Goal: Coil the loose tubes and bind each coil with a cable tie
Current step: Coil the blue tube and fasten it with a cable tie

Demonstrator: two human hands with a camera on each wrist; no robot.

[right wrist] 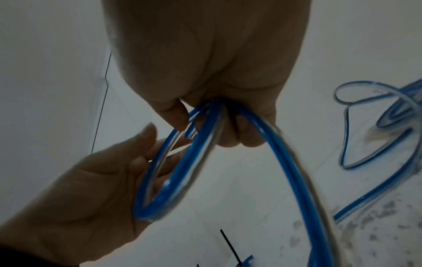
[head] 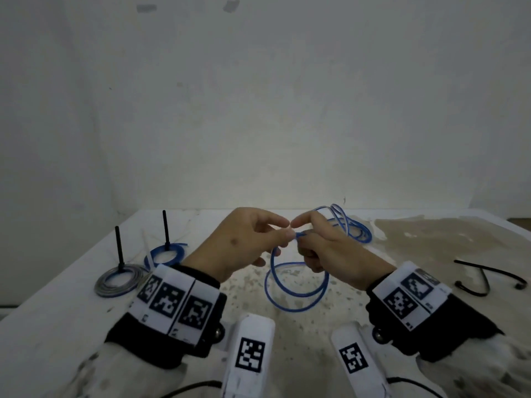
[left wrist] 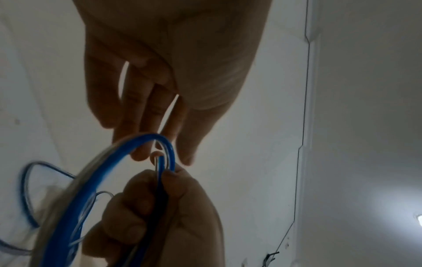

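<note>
A blue-striped clear tube (head: 297, 301) hangs in one loop between my hands above the white table (head: 57, 311). My right hand (head: 301, 239) grips the gathered strands at the top of the loop, fingers curled round them (right wrist: 210, 130). My left hand (head: 287, 229) faces it with relaxed fingers; in the left wrist view its fingertips (left wrist: 141, 155) touch the loop's bend beside the tube's end. The right wrist view shows the loop lying across the left hand's (right wrist: 146, 150) open fingers. The rest of the tube (head: 356, 228) lies loose on the table behind my right hand.
At the left lie a grey coil (head: 100, 287) and a blue coil (head: 178, 254), each bound with a black cable tie that stands upright. Loose black cable ties (head: 500, 275) lie at the right. A wall stands close behind the table.
</note>
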